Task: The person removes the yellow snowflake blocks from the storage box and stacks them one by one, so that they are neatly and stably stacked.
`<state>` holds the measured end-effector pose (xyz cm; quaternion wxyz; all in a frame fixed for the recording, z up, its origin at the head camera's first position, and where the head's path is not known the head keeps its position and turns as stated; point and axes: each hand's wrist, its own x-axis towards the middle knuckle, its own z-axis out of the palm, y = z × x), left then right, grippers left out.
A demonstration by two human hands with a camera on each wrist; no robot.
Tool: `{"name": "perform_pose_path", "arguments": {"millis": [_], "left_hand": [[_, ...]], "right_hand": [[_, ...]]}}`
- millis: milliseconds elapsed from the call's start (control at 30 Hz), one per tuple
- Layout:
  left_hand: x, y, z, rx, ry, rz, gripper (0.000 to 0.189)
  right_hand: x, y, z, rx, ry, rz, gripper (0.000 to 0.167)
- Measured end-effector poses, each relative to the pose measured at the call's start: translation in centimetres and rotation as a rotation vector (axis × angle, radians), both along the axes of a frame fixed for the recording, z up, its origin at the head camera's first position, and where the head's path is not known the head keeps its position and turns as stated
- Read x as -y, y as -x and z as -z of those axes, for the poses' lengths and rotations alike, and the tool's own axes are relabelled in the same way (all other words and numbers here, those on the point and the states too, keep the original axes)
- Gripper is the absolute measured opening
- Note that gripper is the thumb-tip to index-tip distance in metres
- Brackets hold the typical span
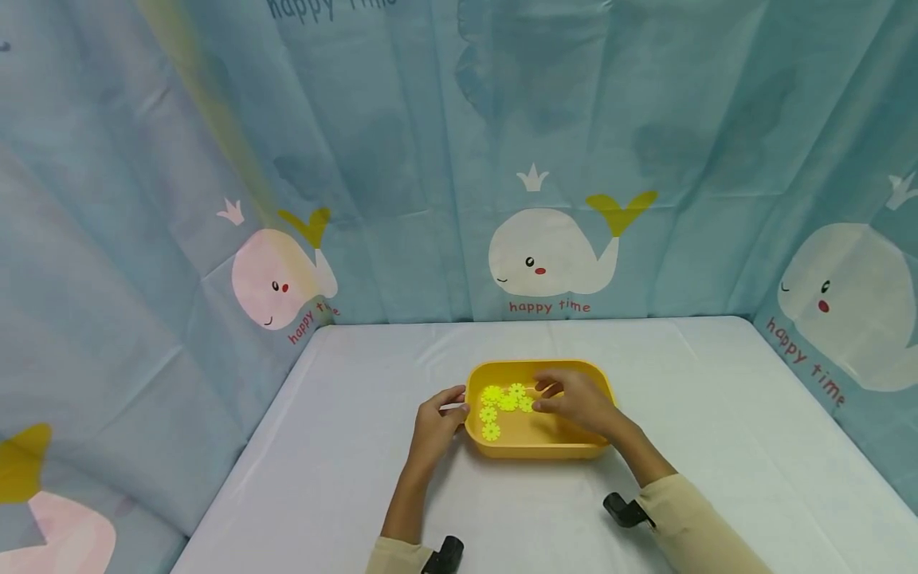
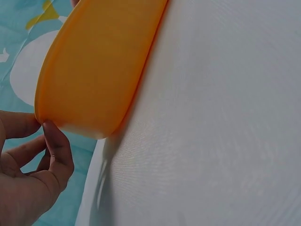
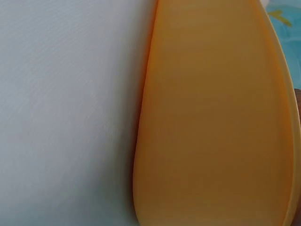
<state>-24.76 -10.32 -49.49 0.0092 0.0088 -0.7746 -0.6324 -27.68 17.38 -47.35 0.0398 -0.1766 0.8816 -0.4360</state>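
Note:
A yellow plastic tray (image 1: pixel 545 451) sits on the white table. Inside its left half lie several small bright-yellow flower-shaped pieces (image 1: pixel 491 431), grouped in a bent row. My left hand (image 1: pixel 433 426) pinches the tray's left rim between thumb and finger, as the left wrist view shows at the tray's corner (image 2: pixel 75 117). Over the middle of the tray is my right hand (image 1: pixel 577 401), with a gap between thumb and fingers. Its thumb tip is beside the rightmost flower piece (image 1: pixel 527 405); whether they touch is unclear. The right wrist view shows mostly the tray's outer wall (image 3: pixel 216 117).
A white cloth (image 1: pixel 358 478) covers the table. Behind and at the sides hangs a blue curtain (image 1: pixel 423 239) printed with whales. A black wrist camera (image 1: pixel 625 510) is near the right cuff, another (image 1: pixel 446 554) near the left cuff.

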Motion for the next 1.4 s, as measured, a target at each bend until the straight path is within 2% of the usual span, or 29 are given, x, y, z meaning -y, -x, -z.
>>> {"name": "perform_pose_path", "arguments": {"millis": [200, 533, 1067, 1400], "left_hand": [[-0.2, 0.1, 0.2, 0.019, -0.002, -0.006, 0.04], [-0.3, 0.1, 0.2, 0.017, -0.011, -0.018, 0.04], [-0.2, -0.2, 0.3, 0.013, -0.016, -0.014, 0.039], [-0.2, -0.1, 0.3, 0.007, -0.011, -0.018, 0.038]], "right_hand": [[0.6, 0.2, 0.5, 0.095, 0.01, 0.006, 0.048], [1.3, 0.7, 0.8, 0.119, -0.02, 0.014, 0.047], [1.8, 1.0, 1.0, 0.031, -0.109, -0.032, 0.03], [2.0, 1.1, 1.1, 0.018, -0.154, -0.042, 0.027]]}}
